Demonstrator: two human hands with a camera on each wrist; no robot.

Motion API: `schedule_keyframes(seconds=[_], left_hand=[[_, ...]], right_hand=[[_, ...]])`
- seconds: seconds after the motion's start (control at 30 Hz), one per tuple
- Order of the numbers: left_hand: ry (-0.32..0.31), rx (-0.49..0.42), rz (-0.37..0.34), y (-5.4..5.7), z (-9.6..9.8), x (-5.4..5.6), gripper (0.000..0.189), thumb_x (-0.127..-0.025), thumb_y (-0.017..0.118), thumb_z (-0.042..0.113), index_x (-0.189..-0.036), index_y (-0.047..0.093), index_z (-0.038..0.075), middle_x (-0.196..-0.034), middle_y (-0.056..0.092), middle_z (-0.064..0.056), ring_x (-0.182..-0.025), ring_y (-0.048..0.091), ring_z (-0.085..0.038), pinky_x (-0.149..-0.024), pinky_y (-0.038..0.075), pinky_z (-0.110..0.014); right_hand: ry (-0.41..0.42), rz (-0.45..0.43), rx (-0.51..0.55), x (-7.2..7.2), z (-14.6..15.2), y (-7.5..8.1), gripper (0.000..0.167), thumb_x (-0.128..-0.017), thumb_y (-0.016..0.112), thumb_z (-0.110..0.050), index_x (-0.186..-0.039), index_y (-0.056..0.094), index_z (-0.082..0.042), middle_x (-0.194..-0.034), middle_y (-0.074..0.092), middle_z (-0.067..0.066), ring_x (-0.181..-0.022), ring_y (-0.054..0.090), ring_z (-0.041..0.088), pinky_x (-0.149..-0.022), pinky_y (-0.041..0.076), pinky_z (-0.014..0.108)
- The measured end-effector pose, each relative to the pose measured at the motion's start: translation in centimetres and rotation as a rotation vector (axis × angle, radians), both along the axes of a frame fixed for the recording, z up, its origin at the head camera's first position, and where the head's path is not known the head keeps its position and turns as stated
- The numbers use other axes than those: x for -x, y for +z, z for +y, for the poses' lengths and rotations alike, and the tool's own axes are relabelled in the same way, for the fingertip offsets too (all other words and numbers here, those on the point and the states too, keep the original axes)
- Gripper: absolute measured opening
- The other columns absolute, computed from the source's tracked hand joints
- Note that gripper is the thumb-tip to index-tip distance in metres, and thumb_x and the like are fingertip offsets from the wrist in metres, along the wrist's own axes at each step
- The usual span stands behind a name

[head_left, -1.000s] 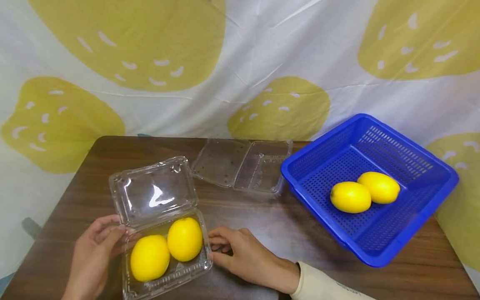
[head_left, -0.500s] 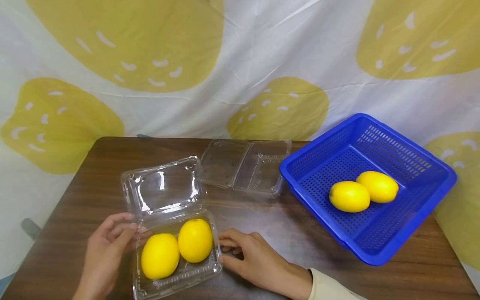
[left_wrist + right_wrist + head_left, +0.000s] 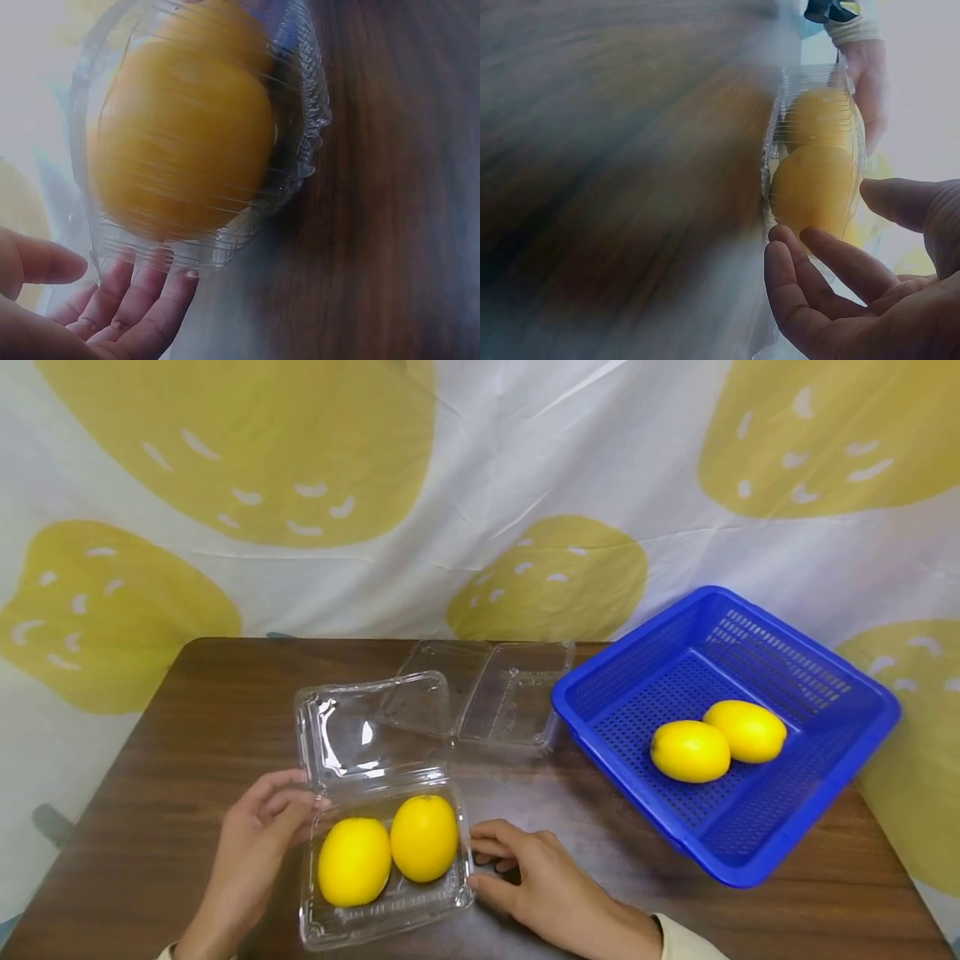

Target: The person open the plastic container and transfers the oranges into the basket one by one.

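The front lemons point(image 3: 355, 862) are plain bright yellow, turning deeper and more orange in the wrist views. Their plastic box point(image 3: 386, 918) is clear, with fine ridges striping its side and white glints on its lid point(image 3: 352, 727). The back box point(image 3: 517, 697) is see-through too, tinted by the brown beneath it. Strong blue covers the basket point(image 3: 825, 768), patterned with rows of small holes and slots, and the two basket lemons point(image 3: 690, 752) share the same yellow. The table point(image 3: 187, 735) is dark brown with streaky wood grain. The cloth point(image 3: 525, 443) is white, printed with big mustard-yellow blobs flecked with white dashes; the sleeve point(image 3: 678, 941) is pale cream
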State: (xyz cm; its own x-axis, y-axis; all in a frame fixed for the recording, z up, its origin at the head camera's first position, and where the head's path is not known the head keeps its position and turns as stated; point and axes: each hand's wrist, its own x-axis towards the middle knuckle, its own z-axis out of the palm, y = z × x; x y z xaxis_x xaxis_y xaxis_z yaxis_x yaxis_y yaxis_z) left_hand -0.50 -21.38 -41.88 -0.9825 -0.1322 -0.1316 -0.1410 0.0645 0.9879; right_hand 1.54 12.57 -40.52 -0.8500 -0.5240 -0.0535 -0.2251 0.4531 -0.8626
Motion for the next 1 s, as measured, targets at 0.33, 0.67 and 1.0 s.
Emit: schedule_keyframes(seconds=[0.33, 0.67, 1.0], left_hand=[[-0.06, -0.023, -0.006, 0.1, 2.3, 1.6, 0.033, -0.108, 0.061, -0.003, -0.14, 0.055, -0.01, -0.1, 0.078, -0.009, -0.093, 0.081, -0.018, -0.086, 0.068, -0.032], [-0.092, -0.032, -0.036, 0.4, 4.3, 3.0, 0.033, -0.108, 0.059, -0.001, -0.141, 0.057, -0.007, -0.111, 0.076, -0.018, -0.096, 0.08, -0.017, -0.088, 0.068, -0.03], [-0.121, -0.013, -0.025, 0.2, 6.3, 3.8, 0.029, -0.114, 0.058, 0.009, -0.139, 0.063, -0.006, -0.116, 0.077, -0.023, -0.097, 0.08, -0.017, -0.086, 0.067, -0.028]], right_hand=[[-0.045, 0.09, 0.053, -0.2, 1.8, -0.1, 0.041, -0.103, 0.08, -0.019, -0.138, 0.068, -0.002, -0.131, 0.079, 0.009, -0.105, 0.077, 0.019, -0.092, 0.066, 0.033], [-0.111, 0.098, -0.005, -0.3, 2.9, -0.2, 0.046, -0.101, 0.081, -0.018, -0.142, 0.067, -0.002, -0.136, 0.077, 0.008, -0.105, 0.077, 0.017, -0.093, 0.065, 0.033], [-0.166, 0.152, -0.059, -0.4, 4.5, 0.1, 0.048, -0.099, 0.084, -0.018, -0.142, 0.069, -0.005, -0.134, 0.078, 0.008, -0.096, 0.079, 0.014, -0.089, 0.067, 0.034]])
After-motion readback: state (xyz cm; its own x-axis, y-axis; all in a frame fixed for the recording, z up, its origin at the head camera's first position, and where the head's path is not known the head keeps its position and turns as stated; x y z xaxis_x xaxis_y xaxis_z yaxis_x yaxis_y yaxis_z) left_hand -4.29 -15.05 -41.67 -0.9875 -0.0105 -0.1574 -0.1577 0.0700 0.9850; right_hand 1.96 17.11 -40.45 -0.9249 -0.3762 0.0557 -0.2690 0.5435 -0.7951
